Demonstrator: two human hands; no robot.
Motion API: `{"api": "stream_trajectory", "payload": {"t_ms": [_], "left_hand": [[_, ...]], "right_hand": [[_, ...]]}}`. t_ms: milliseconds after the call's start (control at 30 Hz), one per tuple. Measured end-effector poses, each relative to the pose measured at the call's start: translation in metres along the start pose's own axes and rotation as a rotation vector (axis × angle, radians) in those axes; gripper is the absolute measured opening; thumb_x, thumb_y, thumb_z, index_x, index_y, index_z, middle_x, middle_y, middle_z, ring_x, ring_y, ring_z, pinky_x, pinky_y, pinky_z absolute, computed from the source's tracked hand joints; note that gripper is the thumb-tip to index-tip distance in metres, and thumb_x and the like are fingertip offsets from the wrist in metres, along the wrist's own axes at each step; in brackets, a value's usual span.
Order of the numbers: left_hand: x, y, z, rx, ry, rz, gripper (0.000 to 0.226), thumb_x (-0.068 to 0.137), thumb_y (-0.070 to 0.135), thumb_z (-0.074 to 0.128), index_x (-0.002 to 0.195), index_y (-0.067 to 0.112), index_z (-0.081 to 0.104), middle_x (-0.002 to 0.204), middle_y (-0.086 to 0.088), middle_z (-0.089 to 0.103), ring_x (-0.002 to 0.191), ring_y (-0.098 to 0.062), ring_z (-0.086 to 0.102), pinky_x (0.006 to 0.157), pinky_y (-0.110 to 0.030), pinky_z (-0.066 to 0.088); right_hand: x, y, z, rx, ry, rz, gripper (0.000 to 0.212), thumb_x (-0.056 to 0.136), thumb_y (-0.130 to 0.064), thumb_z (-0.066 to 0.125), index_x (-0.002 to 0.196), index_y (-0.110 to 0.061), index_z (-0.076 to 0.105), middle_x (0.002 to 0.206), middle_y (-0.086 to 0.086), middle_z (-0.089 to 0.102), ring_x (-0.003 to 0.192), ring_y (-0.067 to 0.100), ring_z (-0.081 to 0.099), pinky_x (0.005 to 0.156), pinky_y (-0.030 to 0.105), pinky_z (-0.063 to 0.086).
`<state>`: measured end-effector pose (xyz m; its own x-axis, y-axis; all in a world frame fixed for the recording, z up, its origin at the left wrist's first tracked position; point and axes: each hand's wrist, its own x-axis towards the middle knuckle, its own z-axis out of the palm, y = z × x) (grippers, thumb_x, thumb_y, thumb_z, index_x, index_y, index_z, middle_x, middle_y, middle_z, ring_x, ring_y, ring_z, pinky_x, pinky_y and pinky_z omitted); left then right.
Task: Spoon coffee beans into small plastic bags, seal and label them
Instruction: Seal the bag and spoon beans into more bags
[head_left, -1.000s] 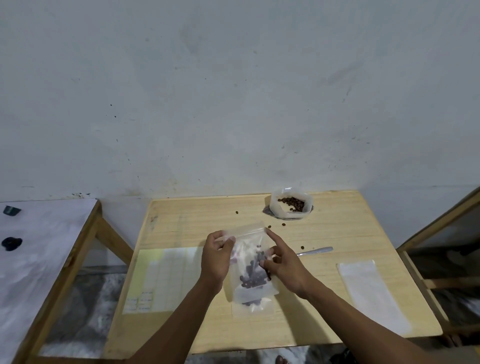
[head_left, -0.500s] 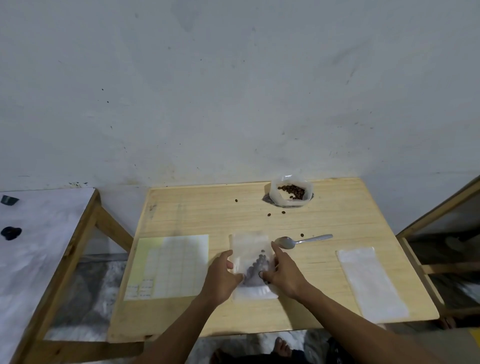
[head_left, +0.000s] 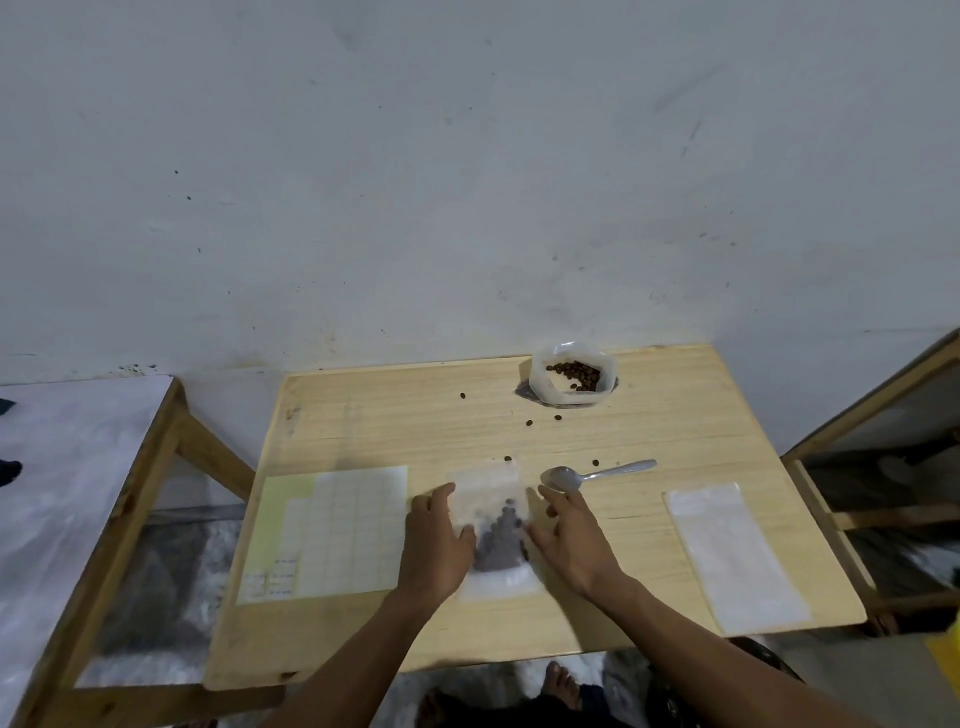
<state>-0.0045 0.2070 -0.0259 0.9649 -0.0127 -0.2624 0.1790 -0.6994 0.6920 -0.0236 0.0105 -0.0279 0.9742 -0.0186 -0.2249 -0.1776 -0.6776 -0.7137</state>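
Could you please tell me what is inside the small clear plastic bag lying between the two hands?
The small clear plastic bag holds dark coffee beans heaped in its lower half; its upper half looks empty. The left hand covers its left edge, hiding anything there.

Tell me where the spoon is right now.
The spoon lies on the wooden table just beyond the right hand, its bowl beside the filled bag, handle pointing right.
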Motion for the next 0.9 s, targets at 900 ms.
{"api": "stream_trajectory", "payload": {"t_ms": [900], "left_hand": [[-0.006, 0.156, 0.174, 0.518, -0.737, 0.510, 0.057, 0.095, 0.032, 0.048, 0.148, 0.015, 0.038, 0.147, -0.006, 0.033, 0.136, -0.032, 0.025, 0.113, -0.040, 0.026]], "right_hand": [[-0.064, 0.141, -0.126, -0.216, 0.329, 0.712, 0.058, 0.089, -0.045, 0.059, 0.139, -0.021, 0.041, 0.137, 0.007, 0.041, 0.128, 0.029, 0.037, 0.101, 0.045, 0.038]]}}
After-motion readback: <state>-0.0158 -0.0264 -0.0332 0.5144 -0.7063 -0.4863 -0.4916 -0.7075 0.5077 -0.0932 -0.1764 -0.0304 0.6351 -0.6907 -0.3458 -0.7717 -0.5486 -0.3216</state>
